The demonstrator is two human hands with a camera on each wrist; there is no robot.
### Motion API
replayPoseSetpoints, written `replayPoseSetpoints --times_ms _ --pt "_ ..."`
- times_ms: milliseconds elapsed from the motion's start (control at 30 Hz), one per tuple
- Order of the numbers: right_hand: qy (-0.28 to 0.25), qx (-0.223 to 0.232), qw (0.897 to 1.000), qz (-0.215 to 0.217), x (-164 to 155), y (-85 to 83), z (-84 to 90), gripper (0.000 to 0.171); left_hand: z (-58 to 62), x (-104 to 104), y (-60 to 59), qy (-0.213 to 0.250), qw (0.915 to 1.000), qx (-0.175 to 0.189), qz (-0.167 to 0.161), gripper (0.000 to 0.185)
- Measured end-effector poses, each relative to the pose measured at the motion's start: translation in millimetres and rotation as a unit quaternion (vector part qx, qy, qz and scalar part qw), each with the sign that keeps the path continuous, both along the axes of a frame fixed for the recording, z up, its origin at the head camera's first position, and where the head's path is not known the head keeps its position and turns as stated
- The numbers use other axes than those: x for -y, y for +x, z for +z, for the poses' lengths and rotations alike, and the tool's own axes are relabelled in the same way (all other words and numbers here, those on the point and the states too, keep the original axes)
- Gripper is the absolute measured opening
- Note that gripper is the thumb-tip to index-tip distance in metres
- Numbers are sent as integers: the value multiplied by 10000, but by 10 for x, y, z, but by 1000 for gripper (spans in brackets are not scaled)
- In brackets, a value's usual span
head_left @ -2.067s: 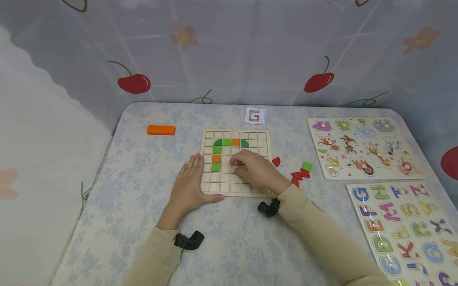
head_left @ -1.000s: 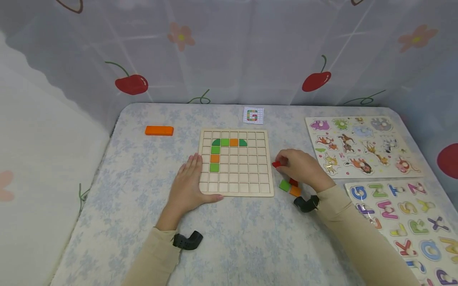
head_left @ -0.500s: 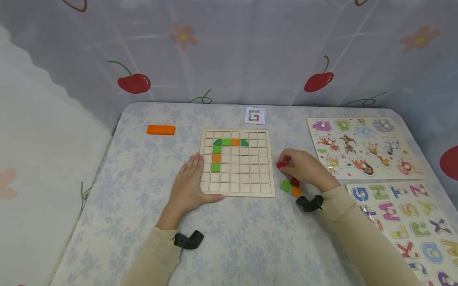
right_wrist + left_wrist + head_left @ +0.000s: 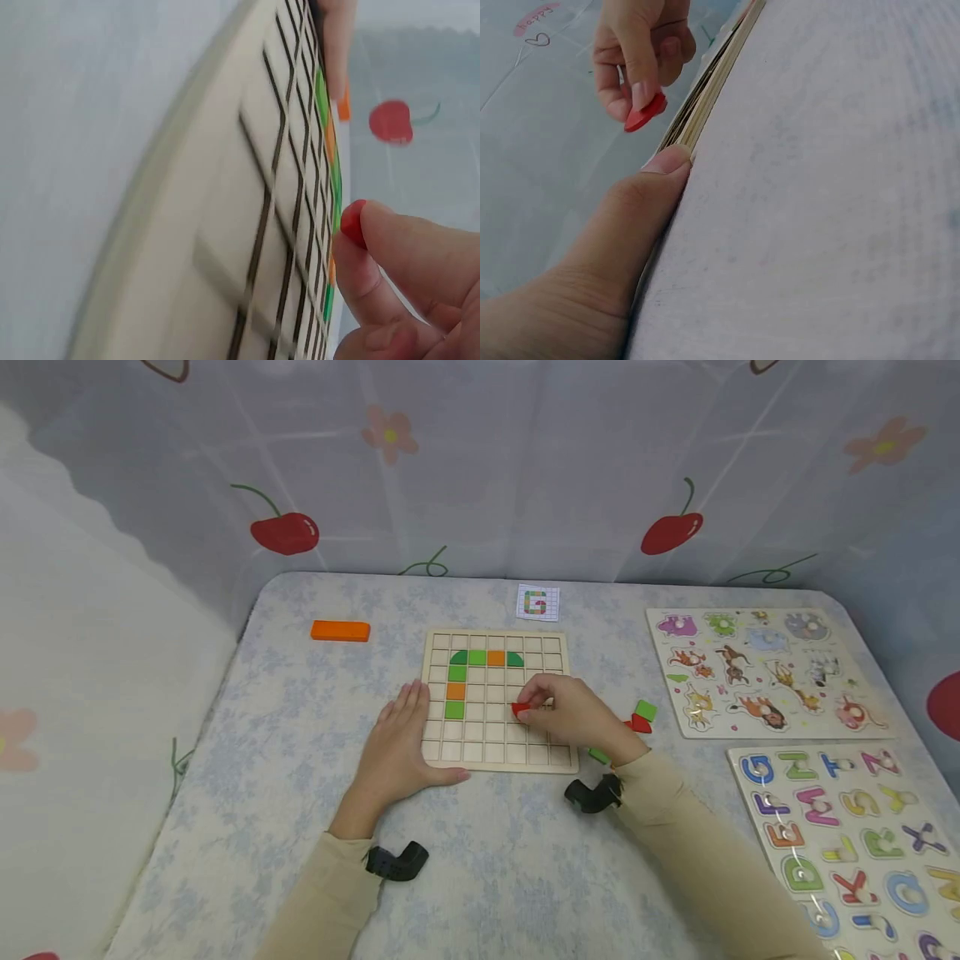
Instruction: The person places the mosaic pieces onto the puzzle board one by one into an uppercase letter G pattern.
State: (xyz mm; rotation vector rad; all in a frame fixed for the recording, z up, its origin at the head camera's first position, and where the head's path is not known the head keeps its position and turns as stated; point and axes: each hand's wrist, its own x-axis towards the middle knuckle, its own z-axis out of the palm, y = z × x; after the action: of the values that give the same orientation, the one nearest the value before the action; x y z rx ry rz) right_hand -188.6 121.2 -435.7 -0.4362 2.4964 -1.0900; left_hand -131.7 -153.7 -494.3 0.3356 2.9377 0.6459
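A: The right hand [image 4: 573,718] is now hovering over the wooden grid board [image 4: 498,700]; half a second ago it was out beside the board, among the loose pieces.

B: Its fingertips are pinching a red piece [image 4: 520,710] above the board's middle squares. Is it touching the wood?

A: Hard to tell; the fingers are hiding most of it, and its shape is unclear. In the left wrist view it is looking thin and tilted.

B: The left hand [image 4: 395,753] is lying flat, fingers straight and together, against the board's left edge, thumb along the near edge.

A: The wrist is covering part of the green piece [image 4: 597,756] below the board's right corner. The letter puzzle [image 4: 855,843] is running off the frame.
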Motion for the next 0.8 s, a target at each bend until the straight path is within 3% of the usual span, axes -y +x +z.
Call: replayPoseSetpoints --times_ms 367,800 --pt "-113 -197 9990 373 663 112 -117 10 12 12 -2 20 10000 16 -47 140" --pt "229 -605 9969 447 836 142 -188 8 24 4 2 -5 10000 -15 -73 139"
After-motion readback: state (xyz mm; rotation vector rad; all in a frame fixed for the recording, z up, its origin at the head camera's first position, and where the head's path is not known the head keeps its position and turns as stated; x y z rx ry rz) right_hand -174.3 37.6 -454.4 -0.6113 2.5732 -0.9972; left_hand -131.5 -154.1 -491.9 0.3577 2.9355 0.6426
